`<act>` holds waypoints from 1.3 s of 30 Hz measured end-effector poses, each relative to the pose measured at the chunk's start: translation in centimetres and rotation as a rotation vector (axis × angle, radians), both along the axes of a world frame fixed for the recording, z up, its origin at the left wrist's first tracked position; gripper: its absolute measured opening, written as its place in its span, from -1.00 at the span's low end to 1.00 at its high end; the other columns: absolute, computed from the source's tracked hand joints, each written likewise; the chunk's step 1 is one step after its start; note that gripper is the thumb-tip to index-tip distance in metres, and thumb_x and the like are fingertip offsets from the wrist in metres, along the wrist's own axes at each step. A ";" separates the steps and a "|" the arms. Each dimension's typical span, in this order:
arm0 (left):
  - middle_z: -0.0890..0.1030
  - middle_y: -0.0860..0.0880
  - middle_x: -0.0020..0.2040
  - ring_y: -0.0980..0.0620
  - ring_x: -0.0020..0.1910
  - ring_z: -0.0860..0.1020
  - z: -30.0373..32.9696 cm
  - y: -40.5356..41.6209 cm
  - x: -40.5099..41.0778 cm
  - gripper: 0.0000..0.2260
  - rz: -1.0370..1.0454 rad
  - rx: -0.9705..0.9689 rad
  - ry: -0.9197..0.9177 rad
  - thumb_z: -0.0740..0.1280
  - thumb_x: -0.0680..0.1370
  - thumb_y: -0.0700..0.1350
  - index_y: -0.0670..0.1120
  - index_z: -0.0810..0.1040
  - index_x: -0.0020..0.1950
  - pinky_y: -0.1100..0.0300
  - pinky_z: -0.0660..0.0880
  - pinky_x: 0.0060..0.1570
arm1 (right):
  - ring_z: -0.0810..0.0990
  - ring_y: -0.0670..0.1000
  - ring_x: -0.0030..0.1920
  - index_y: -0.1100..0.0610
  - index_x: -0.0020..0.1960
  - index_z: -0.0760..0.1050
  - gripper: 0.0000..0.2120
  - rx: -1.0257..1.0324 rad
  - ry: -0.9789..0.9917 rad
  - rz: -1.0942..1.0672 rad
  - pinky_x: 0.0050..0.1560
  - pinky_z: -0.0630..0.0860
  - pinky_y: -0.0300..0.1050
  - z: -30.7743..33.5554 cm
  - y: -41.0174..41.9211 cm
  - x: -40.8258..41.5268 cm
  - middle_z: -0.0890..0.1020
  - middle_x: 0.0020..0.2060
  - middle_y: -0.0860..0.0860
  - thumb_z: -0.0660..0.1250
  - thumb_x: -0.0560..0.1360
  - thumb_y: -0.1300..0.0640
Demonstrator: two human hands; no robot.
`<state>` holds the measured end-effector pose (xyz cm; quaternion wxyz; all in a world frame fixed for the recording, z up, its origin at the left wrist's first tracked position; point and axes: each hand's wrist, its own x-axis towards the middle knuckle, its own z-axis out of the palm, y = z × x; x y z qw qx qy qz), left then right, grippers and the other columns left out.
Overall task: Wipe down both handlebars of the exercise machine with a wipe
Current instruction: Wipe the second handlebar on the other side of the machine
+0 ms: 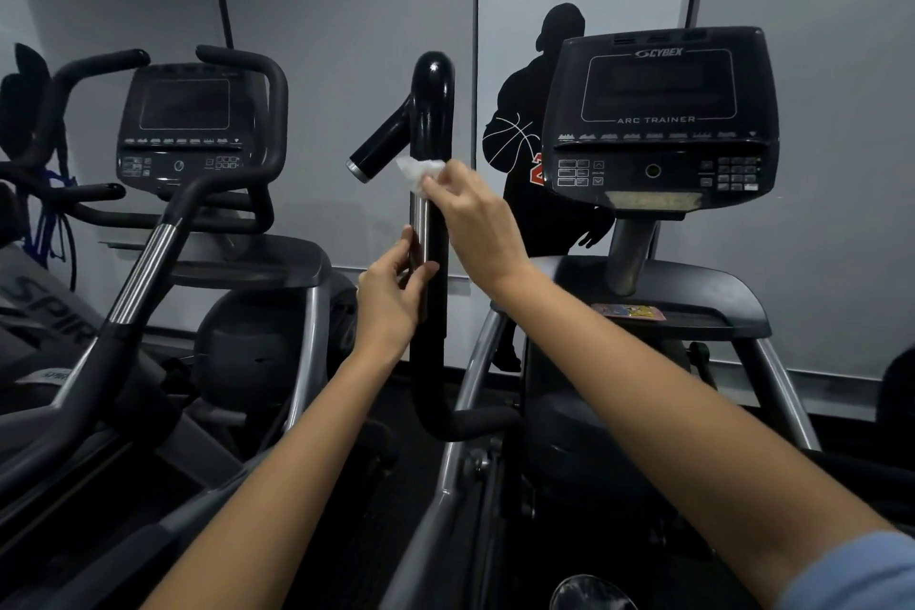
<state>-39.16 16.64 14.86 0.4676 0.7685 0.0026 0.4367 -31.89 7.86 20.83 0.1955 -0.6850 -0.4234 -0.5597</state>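
Observation:
A black upright handlebar (430, 114) with a side stub and a silver band rises in the middle of the view. My right hand (475, 218) holds a crumpled white wipe (418, 171) against the bar just below the stub. Lower down, my left hand (393, 297) rests on the bar, with the thumb and fingers loosely around its left side. The machine's other handlebar is not in view.
The machine's console (658, 114), marked Arc Trainer, stands at the right on a grey post. A second machine (198, 129) with its own curved handles stands at the left, close to the bar. A grey wall with a dark figure graphic is behind.

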 end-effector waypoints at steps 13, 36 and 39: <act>0.43 0.09 0.29 0.27 0.21 0.43 -6.9 -0.2 -1.7 -0.44 -0.083 -0.115 0.088 0.36 0.50 -0.22 -0.05 0.24 0.45 0.34 0.36 0.25 | 0.53 0.06 -0.47 0.28 0.03 0.56 -0.68 0.081 0.074 0.085 -0.47 0.52 -0.20 -1.0 -0.2 0.2 0.55 -0.24 0.15 0.38 0.32 0.51; 0.46 0.12 0.18 0.18 0.24 0.43 -7.2 -0.2 -1.3 -0.48 -0.021 -0.112 0.100 0.35 0.51 -0.23 -0.11 0.28 0.44 0.27 0.34 0.27 | 0.59 0.05 -0.13 0.20 -0.12 0.60 -0.67 -0.118 -0.070 -0.162 -0.46 0.51 -0.25 -0.1 0.1 -1.7 0.62 -0.12 0.07 0.50 0.14 0.38; 0.48 0.10 0.20 0.14 0.25 0.46 -7.1 -0.3 -1.4 -0.48 -0.027 -0.114 0.092 0.35 0.51 -0.22 -0.10 0.29 0.44 0.25 0.35 0.28 | 0.58 0.00 -0.17 0.23 -0.08 0.60 -0.76 -0.165 -0.130 -0.164 -0.34 0.52 -0.29 -2.2 0.0 -2.0 0.61 -0.18 0.07 0.35 0.26 0.35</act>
